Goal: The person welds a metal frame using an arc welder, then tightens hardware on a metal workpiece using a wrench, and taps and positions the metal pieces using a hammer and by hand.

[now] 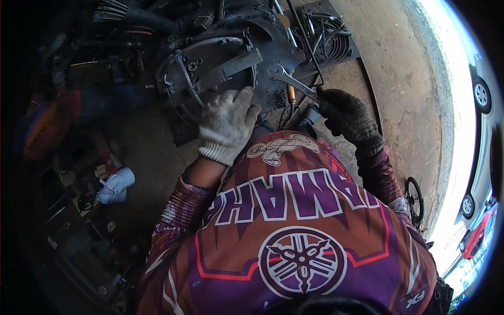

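My right hand [346, 113], in a dark, soiled knit glove, is closed around the handle end of a combination wrench [295, 84]. The wrench's open jaw points up and left over the dark workbench [270, 97]. My left hand [228, 123], in a light grey knit glove, is at the bench's near edge with its fingers curled downward. Whatever those fingers grip is hidden beneath the glove. Just beyond it lie a curved metal frame [185, 76] and a flat metal bar [231, 69]. A wooden-handled tool [291, 94] hangs below the wrench.
Small metal rings [193, 66] lie inside the curved frame. Coiled cable [336, 44] sits on the bench's far right part. A white bundle [116, 185] is on the cluttered floor at left. A bicycle wheel [414, 199] and parked cars [482, 131] are at right.
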{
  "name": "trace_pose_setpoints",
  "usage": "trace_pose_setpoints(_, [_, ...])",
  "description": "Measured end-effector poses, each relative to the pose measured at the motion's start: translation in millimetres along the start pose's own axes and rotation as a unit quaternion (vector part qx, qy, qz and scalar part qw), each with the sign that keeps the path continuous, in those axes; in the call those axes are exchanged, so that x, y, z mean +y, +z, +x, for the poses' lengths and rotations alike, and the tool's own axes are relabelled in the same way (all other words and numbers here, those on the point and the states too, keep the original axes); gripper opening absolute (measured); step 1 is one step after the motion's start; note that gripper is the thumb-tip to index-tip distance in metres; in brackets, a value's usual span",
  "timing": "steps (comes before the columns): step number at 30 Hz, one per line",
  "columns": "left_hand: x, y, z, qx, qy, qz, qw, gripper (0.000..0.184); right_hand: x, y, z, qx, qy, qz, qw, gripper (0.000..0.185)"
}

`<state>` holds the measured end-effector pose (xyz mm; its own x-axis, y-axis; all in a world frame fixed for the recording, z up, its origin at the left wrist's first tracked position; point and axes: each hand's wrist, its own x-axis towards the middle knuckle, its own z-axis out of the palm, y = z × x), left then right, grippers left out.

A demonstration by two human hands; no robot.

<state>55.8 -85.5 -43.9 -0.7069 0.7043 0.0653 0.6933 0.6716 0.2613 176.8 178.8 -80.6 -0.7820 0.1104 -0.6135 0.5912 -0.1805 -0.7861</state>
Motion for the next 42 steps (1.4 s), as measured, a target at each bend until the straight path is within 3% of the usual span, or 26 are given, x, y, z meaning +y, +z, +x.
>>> trace_pose_setpoints(5, [6,30,6,-0.06,-0.103,0.148,0.982,0.029,15,8,21,-0.017,-0.002,-0.036,0.999,0.034])
trace_pose_setpoints(7, [4,35,9,-0.104,-0.132,0.153,0.974,0.027,26,13,33,-0.016,-0.115,-0.053,0.992,0.035])
trace_pose_setpoints(9, [4,36,10,-0.098,-0.195,0.066,0.974,0.026,32,10,42,-0.018,-0.154,-0.096,0.983,0.035])
trace_pose_setpoints(11, [-9,45,5,-0.064,-0.165,0.058,0.982,0.028,34,11,43,-0.019,-0.19,-0.137,0.972,0.034])
trace_pose_setpoints(14, [-14,50,2,-0.025,-0.136,0.048,0.989,0.031,35,11,52,-0.009,-0.194,-0.041,0.98,0.034])
trace_pose_setpoints(16, [-14,50,2,-0.022,-0.134,0.047,0.99,0.032,48,9,64,0.05,-0.349,-0.197,0.915,0.038])
trace_pose_setpoints(20, [-10,44,2,-0.025,-0.13,0.034,0.991,0.026,42,11,55,0.045,-0.283,-0.114,0.951,0.039])
trace_pose_setpoints(22, [-9,43,3,-0.024,-0.134,0.027,0.99,0.026,30,10,50,0.007,-0.357,-0.33,0.874,0.036])
trace_pose_setpoints(26, [-13,45,2,-0.03,-0.132,0.024,0.99,0.03,39,6,60,0.045,-0.356,-0.247,0.9,0.033])
trace_pose_setpoints(28, [-12,44,3,-0.039,-0.136,0.026,0.99,0.032,31,8,60,0.044,-0.415,-0.29,0.861,0.031])
trace_pose_setpoints(31, [-13,43,5,-0.045,-0.14,0.023,0.989,0.033,8,5,50,0.016,-0.388,-0.406,0.827,0.031])
trace_pose_setpoints(32, [-14,45,4,-0.041,-0.135,0.017,0.99,0.033,16,4,55,0.014,-0.387,-0.407,0.827,0.031])
trace_pose_setpoints(34, [-15,45,3,-0.036,-0.132,0.011,0.991,0.033,29,4,65,0.078,-0.418,-0.211,0.88,0.031])
trace_pose_setpoints(35, [-14,45,3,-0.037,-0.137,0.013,0.99,0.033,26,3,63,0.076,-0.418,-0.213,0.88,0.031])
trace_pose_setpoints(37, [-14,46,2,-0.037,-0.141,0.014,0.989,0.033,17,-1,54,-0.023,-0.348,-0.334,0.876,0.031])
trace_pose_setpoints(38, [-15,47,1,-0.039,-0.141,0.016,0.989,0.033,19,-3,57,-0.023,-0.347,-0.334,0.876,0.031])
trace_pose_setpoints(40, [-15,49,1,-0.041,-0.143,0.018,0.989,0.033,25,-9,64,0.01,-0.374,-0.211,0.903,0.031])
trace_pose_setpoints(41, [-15,49,1,-0.035,-0.141,0.013,0.989,0.033,23,-13,64,0.009,-0.374,-0.212,0.903,0.031])
trace_pose_setpoints(42, [-16,49,1,-0.028,-0.14,0.009,0.99,0.034,18,-17,65,0.033,-0.389,-0.338,0.857,0.03])
